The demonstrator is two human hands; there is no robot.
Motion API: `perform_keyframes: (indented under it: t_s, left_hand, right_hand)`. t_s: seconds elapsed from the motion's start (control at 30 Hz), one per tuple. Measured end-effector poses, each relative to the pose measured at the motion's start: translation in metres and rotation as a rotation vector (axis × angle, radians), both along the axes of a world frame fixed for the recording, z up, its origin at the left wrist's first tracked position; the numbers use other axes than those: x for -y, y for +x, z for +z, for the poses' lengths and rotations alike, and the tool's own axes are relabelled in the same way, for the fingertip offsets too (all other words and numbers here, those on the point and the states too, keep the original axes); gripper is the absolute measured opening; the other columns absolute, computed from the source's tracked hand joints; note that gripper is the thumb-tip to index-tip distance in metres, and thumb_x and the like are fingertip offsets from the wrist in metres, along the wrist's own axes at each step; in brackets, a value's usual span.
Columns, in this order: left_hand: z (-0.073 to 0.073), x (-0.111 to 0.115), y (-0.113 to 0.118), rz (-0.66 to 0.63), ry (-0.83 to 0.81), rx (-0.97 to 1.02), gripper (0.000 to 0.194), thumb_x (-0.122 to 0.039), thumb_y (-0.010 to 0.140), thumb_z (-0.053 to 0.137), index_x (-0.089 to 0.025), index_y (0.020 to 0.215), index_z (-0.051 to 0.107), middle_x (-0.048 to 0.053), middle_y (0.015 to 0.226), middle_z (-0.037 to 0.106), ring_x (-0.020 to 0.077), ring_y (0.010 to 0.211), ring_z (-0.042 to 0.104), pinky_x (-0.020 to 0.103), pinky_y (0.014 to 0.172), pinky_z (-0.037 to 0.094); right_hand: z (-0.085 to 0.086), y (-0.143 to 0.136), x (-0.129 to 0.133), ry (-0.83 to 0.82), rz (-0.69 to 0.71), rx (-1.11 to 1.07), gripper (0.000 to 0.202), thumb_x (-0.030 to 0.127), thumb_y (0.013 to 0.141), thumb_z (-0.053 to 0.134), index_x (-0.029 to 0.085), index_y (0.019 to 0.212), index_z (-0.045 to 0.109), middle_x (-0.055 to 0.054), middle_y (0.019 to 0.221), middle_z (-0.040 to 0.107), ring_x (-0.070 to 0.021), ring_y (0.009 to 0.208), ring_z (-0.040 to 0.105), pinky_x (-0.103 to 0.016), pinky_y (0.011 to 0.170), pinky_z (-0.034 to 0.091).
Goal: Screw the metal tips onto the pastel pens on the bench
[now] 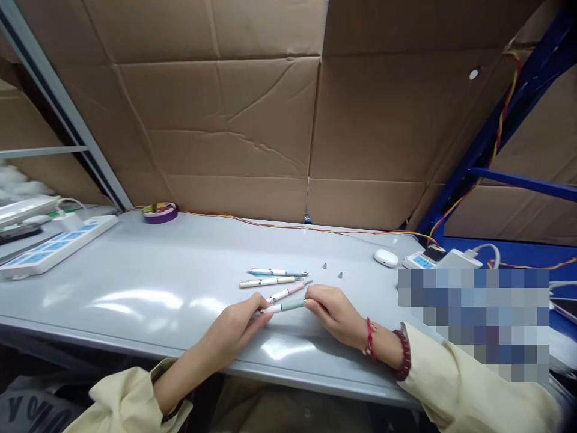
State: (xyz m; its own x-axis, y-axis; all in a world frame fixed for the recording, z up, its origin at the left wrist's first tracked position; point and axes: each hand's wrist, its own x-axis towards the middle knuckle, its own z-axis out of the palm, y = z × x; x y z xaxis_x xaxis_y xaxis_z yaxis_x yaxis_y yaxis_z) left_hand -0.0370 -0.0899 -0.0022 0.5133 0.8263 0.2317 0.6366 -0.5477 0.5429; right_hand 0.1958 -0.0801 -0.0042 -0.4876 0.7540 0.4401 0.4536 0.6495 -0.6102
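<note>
Between my two hands lies a white and green pen (pixel 288 306), held just over the table. My left hand (pixel 238 319) pinches its left end between thumb and fingers. At the tip end, my right hand (pixel 331 310) is closed, its fingertips hiding the point. Just behind is a white and pink pen (pixel 288 291), partly covered by my left fingers. Farther back rest a cream pen (pixel 268 282) and a white and blue pen (pixel 274 272), side by side. Two small grey cone-shaped pieces, one a pen tip (pixel 324 266) by its look, stand right of the pens.
A purple tape roll (pixel 160 213) sits at the back left of the grey table (pixel 202 240). Power strips stand at the left (pixel 63 246) and right (pixel 419 260). A white earbud case (pixel 386 258) lies right of the pens. A red and yellow wire (pixel 270 225) runs along the back.
</note>
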Motion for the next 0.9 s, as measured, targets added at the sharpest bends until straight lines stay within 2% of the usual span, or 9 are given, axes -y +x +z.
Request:
perform_keyframes:
  t_s: [0.07,0.17,0.23,0.33,0.43,0.57,0.73,0.8,0.9]
  left_hand:
    - [-0.003,0.000,-0.001,-0.025,0.057,0.008,0.017,-0.033,0.093,0.038,-0.021,0.087,0.049,-0.003,0.075,0.061,0.0120,0.059,0.057,0.021,0.055,0.045]
    - [-0.010,-0.001,-0.002,-0.108,0.272,0.044,0.016,-0.025,0.092,0.041,-0.023,0.106,0.049,0.003,0.101,0.062,0.0143,0.084,0.063,0.023,0.071,0.050]
    - [-0.013,-0.001,-0.003,-0.174,0.429,0.055,0.029,-0.016,0.091,0.042,-0.024,0.118,0.045,0.007,0.121,0.055,0.0143,0.094,0.062,0.023,0.076,0.051]
    - [-0.012,0.001,-0.004,-0.264,0.572,0.017,0.038,-0.005,0.087,0.037,-0.026,0.118,0.047,0.008,0.128,0.051,0.0114,0.085,0.065,0.018,0.066,0.051]
    - [-0.007,0.003,-0.004,-0.371,0.622,-0.028,0.035,-0.005,0.085,0.035,-0.025,0.108,0.053,0.006,0.118,0.060,0.0137,0.081,0.066,0.019,0.061,0.050]
    - [-0.002,0.005,-0.003,-0.499,0.552,-0.005,0.031,-0.004,0.082,0.036,-0.021,0.100,0.054,0.003,0.089,0.070,0.0133,0.065,0.064,0.021,0.056,0.045]
    - [-0.003,0.009,-0.002,-0.499,0.544,0.073,0.028,-0.005,0.073,0.037,-0.021,0.090,0.052,-0.003,0.049,0.052,0.0116,0.039,0.044,0.024,0.042,0.027]
    - [-0.002,0.010,-0.001,-0.518,0.521,0.106,0.029,-0.006,0.069,0.037,-0.021,0.089,0.051,-0.004,0.047,0.047,0.0116,0.037,0.040,0.025,0.041,0.023]
    - [0.000,0.011,0.000,-0.551,0.456,0.110,0.031,-0.015,0.064,0.038,-0.019,0.091,0.051,-0.002,0.053,0.051,0.0129,0.040,0.041,0.026,0.042,0.025]
  right_hand:
    - [-0.001,-0.005,0.003,-0.280,-0.019,-0.141,0.046,0.048,0.093,0.029,0.019,0.059,0.038,0.004,0.054,0.035,-0.0096,0.049,0.031,-0.023,0.048,0.027]
    - [-0.002,-0.010,0.003,-0.585,0.014,-0.344,0.044,0.052,0.090,0.035,0.018,0.063,0.042,0.006,0.052,0.031,-0.0076,0.045,0.027,-0.021,0.043,0.022]
    - [-0.002,-0.010,0.003,-0.636,0.053,-0.401,0.036,0.052,0.087,0.044,0.018,0.076,0.050,0.007,0.052,0.035,-0.0078,0.046,0.032,-0.021,0.044,0.025]
    - [0.000,-0.009,0.005,-0.617,0.108,-0.386,0.032,0.047,0.083,0.054,0.018,0.096,0.053,0.007,0.055,0.041,-0.0094,0.051,0.040,-0.021,0.049,0.031]
    - [0.000,-0.009,0.008,-0.604,0.117,-0.390,0.029,0.044,0.083,0.056,0.018,0.096,0.053,0.006,0.057,0.044,-0.0096,0.052,0.043,-0.022,0.052,0.034]
    - [-0.001,-0.010,0.009,-0.594,0.121,-0.447,0.029,0.038,0.080,0.061,0.019,0.101,0.054,0.005,0.060,0.048,-0.0105,0.057,0.049,-0.022,0.056,0.037]
    - [-0.002,-0.013,0.009,-0.626,0.199,-0.509,0.021,0.036,0.078,0.065,0.019,0.087,0.058,0.002,0.074,0.053,-0.0094,0.060,0.051,-0.022,0.056,0.040]
    - [-0.002,-0.013,0.008,-0.651,0.201,-0.507,0.020,0.035,0.077,0.065,0.018,0.084,0.057,0.002,0.072,0.052,-0.0092,0.059,0.051,-0.022,0.056,0.040]
    - [-0.003,-0.012,0.006,-0.638,0.173,-0.512,0.020,0.035,0.078,0.064,0.018,0.087,0.057,0.002,0.071,0.053,-0.0091,0.058,0.051,-0.022,0.056,0.040]
